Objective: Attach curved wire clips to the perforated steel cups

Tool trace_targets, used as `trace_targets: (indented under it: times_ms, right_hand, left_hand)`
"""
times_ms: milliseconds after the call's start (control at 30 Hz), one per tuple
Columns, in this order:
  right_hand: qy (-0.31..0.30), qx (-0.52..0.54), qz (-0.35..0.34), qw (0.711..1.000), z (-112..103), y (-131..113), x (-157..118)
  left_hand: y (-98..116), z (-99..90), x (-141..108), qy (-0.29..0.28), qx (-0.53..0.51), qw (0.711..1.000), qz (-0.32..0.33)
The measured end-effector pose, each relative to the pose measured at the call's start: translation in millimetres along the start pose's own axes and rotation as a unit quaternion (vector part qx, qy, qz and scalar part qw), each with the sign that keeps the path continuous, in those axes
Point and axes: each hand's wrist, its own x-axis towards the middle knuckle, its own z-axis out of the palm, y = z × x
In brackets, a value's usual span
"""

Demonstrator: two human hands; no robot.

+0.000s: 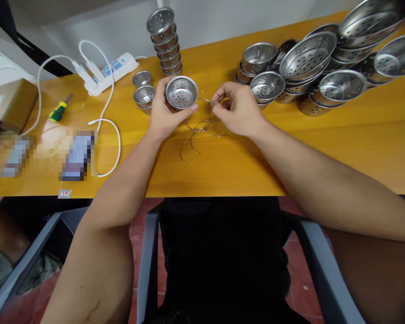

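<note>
My left hand (162,112) is wrapped round a small perforated metal cup (182,93), its open mouth tilted up toward me. To the right of the cup, my right hand (239,109) is closed in a pinch. A thin curved wire (204,99) shows at its fingertips; part of it is hidden by the fingers. Below and between both hands, several bent wire pieces (200,130) lie loosely crossed on the yellow table (222,173).
A tall stack of perforated cups (168,48) and two shorter cups (144,95) stand behind my left hand. Many cups and larger baskets (308,56) crowd the right. Leftward are a power strip (113,72), white cable (119,139), screwdriver (59,110), phone (77,156) and box (16,105).
</note>
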Motion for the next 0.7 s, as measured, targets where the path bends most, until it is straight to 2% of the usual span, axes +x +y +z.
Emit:
trace_targets:
  times_ms: [200,300,533,700]
  right_hand:
    - [0.012,0.132,0.057,0.989,1,9,5]
    - [0.008,0.181,0.05,0.982,1,11,7]
    - [-0.025,0.266,0.097,0.959,2,6,6]
    - [0.009,0.284,0.079,0.956,-6,-4,7]
  left_hand:
    - [25,-4.2,-2,-0.001,0.005,1.0,-0.019]
    - [31,-1.7,-3,-0.002,0.008,1.0,-0.029]
    - [22,4.1,-2,0.005,-0.001,1.0,-0.026]
    - [5,8.8,-8,-0.037,-0.023,0.999,-0.029]
